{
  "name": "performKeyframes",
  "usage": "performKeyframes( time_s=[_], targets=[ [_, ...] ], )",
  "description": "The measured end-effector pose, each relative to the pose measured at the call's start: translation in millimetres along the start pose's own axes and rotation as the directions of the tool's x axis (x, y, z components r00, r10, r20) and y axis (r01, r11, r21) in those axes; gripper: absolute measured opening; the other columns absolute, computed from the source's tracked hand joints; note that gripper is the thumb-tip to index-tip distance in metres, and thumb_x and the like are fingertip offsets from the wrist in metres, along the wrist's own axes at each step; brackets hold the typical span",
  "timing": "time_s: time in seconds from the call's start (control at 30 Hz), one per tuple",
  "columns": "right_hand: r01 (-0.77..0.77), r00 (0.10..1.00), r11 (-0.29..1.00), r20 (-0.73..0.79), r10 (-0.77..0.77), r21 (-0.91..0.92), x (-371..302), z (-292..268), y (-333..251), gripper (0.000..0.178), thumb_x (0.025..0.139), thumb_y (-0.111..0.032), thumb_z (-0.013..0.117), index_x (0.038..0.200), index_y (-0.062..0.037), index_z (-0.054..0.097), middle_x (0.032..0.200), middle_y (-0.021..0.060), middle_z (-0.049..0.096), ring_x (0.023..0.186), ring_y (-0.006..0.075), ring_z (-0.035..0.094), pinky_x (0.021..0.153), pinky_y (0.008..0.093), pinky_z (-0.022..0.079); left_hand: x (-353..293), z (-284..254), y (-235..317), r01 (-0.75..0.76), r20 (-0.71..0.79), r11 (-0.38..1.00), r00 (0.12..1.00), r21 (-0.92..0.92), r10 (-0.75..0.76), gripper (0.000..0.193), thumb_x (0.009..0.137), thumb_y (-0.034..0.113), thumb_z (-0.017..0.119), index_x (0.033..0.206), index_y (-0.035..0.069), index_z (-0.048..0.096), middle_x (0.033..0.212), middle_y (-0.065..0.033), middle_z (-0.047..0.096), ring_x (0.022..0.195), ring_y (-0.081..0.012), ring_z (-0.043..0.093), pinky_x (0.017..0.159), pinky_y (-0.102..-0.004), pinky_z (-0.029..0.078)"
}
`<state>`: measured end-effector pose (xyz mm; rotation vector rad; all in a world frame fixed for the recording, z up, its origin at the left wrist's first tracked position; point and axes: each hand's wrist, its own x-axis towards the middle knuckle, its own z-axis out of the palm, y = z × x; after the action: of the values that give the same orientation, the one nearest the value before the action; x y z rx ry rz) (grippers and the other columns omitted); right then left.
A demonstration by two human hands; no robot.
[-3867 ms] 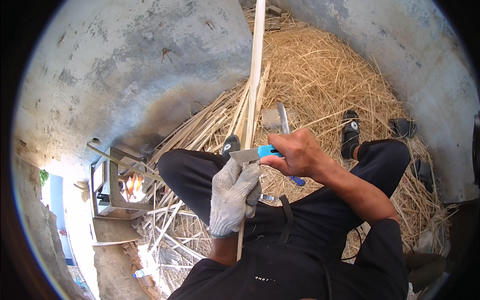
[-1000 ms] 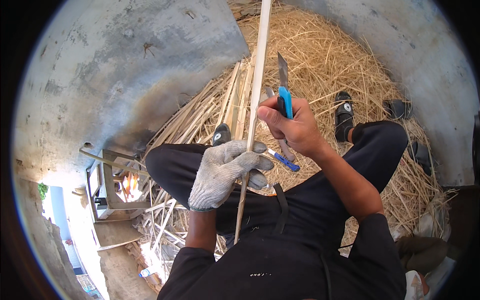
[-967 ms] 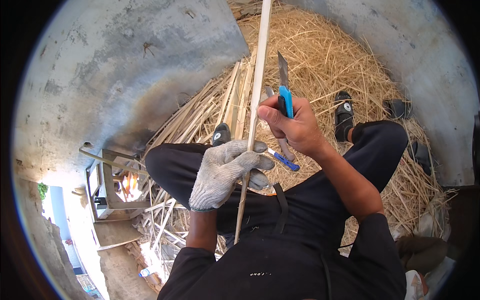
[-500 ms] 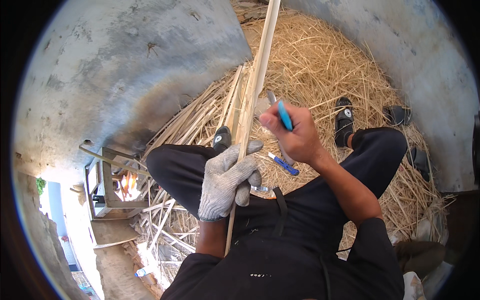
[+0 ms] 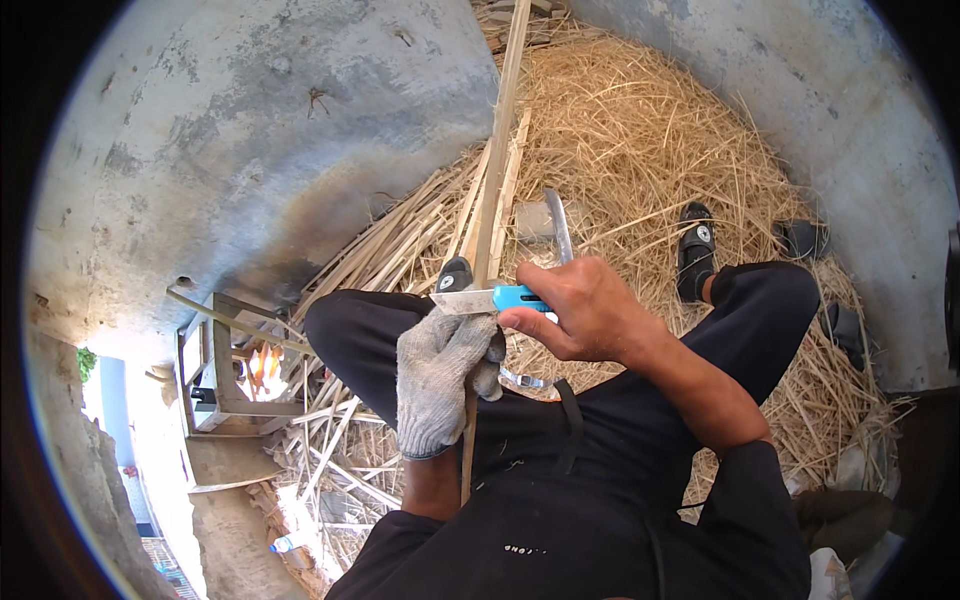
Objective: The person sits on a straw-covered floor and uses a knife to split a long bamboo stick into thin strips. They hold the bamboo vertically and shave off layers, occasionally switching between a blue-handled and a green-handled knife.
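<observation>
My left hand [image 5: 440,370], in a grey knit glove, is closed around a long, pale bamboo strip [image 5: 508,80]. The strip runs from my lap, between my legs, up past the top of the view. In my bare right hand [image 5: 590,310] is a light blue box cutter [image 5: 520,297]. Its wide blade [image 5: 463,301] points left and lies across the strip just above the gloved fingers. Whether the edge touches the strip I cannot tell. Beyond my right hand a long curved metal blade [image 5: 559,225] lies with its lower end hidden.
Straw-like shavings [image 5: 640,130] cover the floor, and more split strips [image 5: 400,235] lie at the left. A small grey block [image 5: 535,221] sits by the curved blade. Grey walls [image 5: 240,110] curve around me. A wooden frame [image 5: 240,380] stands left of my knee.
The box cutter has swung down and left, so its blade now crosses the strip. The strip has turned and its upper end has shifted left. My gloved fingers have curled in more tightly.
</observation>
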<state>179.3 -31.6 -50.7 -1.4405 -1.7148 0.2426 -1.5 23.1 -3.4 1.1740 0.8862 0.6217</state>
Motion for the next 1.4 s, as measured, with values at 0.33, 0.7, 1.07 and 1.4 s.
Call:
performKeyframes(
  time_s=[0.33, 0.7, 1.07, 1.4],
  targets=[
    [-0.286, 0.902, 0.951, -0.37, 0.224, -0.122, 16.6, -5.6, 46.2, 0.045, 0.095, -0.047, 0.058, 0.076, -0.0061, 0.055, 0.048, 0.0079, 0.051, 0.039, 0.0273, 0.052, 0.043, 0.0416, 0.041, -12.8, 9.3, 0.6, -0.032, -0.015, 0.981, 0.999, 0.193, 0.035, 0.028, 0.094, 0.01, 0.063, 0.119, -0.005, 0.065, 0.065, -0.0011, 0.058, 0.047, -0.0045, 0.047, 0.042, -0.0195, 0.034],
    [0.14, 0.988, 0.99, -0.067, -0.141, -0.027, 0.2, 6.6, 14.0, 0.047, 0.093, -0.051, 0.06, 0.077, -0.0065, 0.057, 0.049, 0.0088, 0.053, 0.042, 0.026, 0.056, 0.043, 0.0397, 0.042, -16.3, 12.1, -0.8, -0.029, -0.085, 0.997, 0.996, 0.075, 0.035, 0.018, 0.095, 0.013, 0.063, 0.1, -0.004, 0.067, 0.061, -0.0021, 0.056, 0.044, -0.0052, 0.044, 0.04, -0.0203, 0.03],
    [-0.138, 0.862, 0.969, -0.507, 0.016, -0.205, 11.7, -34.1, 57.4, 0.049, 0.094, -0.049, 0.059, 0.071, -0.0067, 0.055, 0.046, 0.0065, 0.05, 0.036, 0.0211, 0.05, 0.038, 0.0355, 0.038, -33.0, 6.5, -22.5, -0.029, 0.078, 0.981, 0.997, 0.192, 0.015, 0.033, 0.094, 0.014, 0.064, 0.122, -0.004, 0.065, 0.062, 0.0016, 0.054, 0.047, -0.0034, 0.043, 0.043, -0.0186, 0.032],
    [-0.669, 0.361, 0.743, -0.88, 0.308, -0.015, 1.0, -138.9, 161.4, 0.067, 0.103, -0.059, 0.025, 0.075, -0.0073, 0.058, 0.048, -0.0036, 0.035, 0.04, 0.0098, 0.03, 0.037, 0.0282, 0.026, -70.5, -20.5, -44.8, 0.139, 0.03, 0.971, 0.989, 0.192, -0.147, 0.028, 0.092, 0.009, 0.063, 0.117, -0.004, 0.066, 0.061, -0.0015, 0.053, 0.045, -0.0039, 0.041, 0.041, -0.0191, 0.032]
  ],
)
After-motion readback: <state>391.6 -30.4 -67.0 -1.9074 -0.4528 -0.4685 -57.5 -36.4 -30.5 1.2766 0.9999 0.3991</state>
